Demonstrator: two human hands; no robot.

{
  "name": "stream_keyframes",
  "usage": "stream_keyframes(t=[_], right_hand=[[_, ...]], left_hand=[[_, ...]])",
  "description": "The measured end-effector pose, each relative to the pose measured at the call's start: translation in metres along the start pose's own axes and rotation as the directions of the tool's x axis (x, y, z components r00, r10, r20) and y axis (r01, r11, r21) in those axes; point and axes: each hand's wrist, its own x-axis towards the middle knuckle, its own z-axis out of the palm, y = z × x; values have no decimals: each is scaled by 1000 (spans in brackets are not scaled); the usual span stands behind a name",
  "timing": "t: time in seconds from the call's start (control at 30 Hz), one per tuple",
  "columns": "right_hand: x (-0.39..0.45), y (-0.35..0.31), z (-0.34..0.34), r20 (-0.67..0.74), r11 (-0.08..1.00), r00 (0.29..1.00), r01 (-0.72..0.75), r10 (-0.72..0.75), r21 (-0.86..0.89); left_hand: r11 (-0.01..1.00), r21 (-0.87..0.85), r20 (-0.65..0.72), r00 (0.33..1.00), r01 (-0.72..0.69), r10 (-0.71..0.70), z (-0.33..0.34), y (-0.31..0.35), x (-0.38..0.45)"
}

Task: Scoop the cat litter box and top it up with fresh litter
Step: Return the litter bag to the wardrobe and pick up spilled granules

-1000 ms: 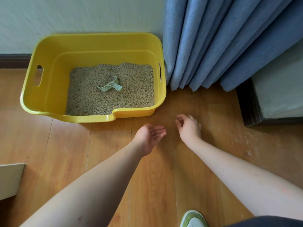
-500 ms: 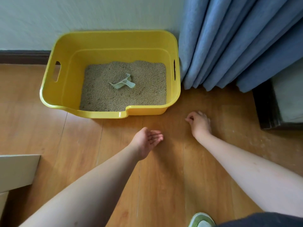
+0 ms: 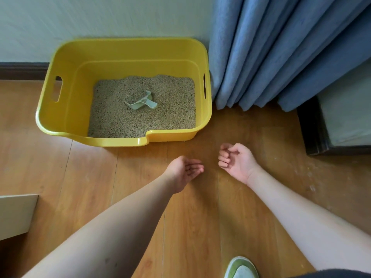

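Since half a second ago, my right hand (image 3: 236, 163) has turned palm up and come closer to my left hand (image 3: 185, 170). Before, it was knuckles up on the floor (image 3: 120, 187).

From my head, looking down: my left hand is cupped, palm up, with relaxed fingers. A few dark bits may sit in the palm, too small to be sure. My right hand has its fingers (image 3: 223, 157) curled in tight toward the palm, and I cannot tell if they pinch anything. Both hands are over the wood floor, near each other but apart.

The yellow litter box (image 3: 58, 117) sits on the floor just past my hands, its back edge by the wall (image 3: 100, 21). Its long side runs left to right. The low cut-out in the rim faces me. Its right side is just beside the blue curtain (image 3: 281, 57). Bare floor lies to its left and in front.

Litter (image 3: 120, 121) fills the bottom. The pale green scoop (image 3: 140, 102) lies in the middle of the litter, its handle pointing right and a bit toward me.

A dark box (image 3: 313, 129) stands at the right, well apart from my hands. My shoe (image 3: 241, 267) shows at the bottom.
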Motion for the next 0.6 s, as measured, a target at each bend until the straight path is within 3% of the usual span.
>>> stream_keyframes(t=[0.07,0.1,0.13,0.17,0.2,0.23,0.27,0.37,0.6], right_hand=[[8,-1,-3,-104,987,994,16,-33,-160],[14,-1,-4,-180,934,979,30,-100,-356],[19,-2,-5,-220,787,954,27,-205,-616],[24,-1,-6,-193,540,926,13,-324,-842],[28,2,-6,-94,270,913,18,-398,-963],[33,5,-6,17,90,914,58,-405,-994],[36,8,-4,92,12,919,105,-384,-994],[45,15,4,179,-77,918,162,-354,-984],[64,24,15,159,-190,915,93,-370,-977]], left_hand=[[1000,2,5,1000,3,-3,-3,1,2],[1000,-4,12,1000,-1,1,-5,1,3],[1000,-11,19,1000,-6,6,-7,1,2],[1000,-19,24,1000,-9,10,-8,2,1],[1000,-26,29,1000,-12,13,-10,3,0],[999,-33,31,999,-18,19,-13,3,0],[999,-42,30,999,-25,26,-16,4,-1],[997,-60,21,999,-40,41,-26,7,-4],[994,-63,-9,996,-89,88,-42,14,-8]])
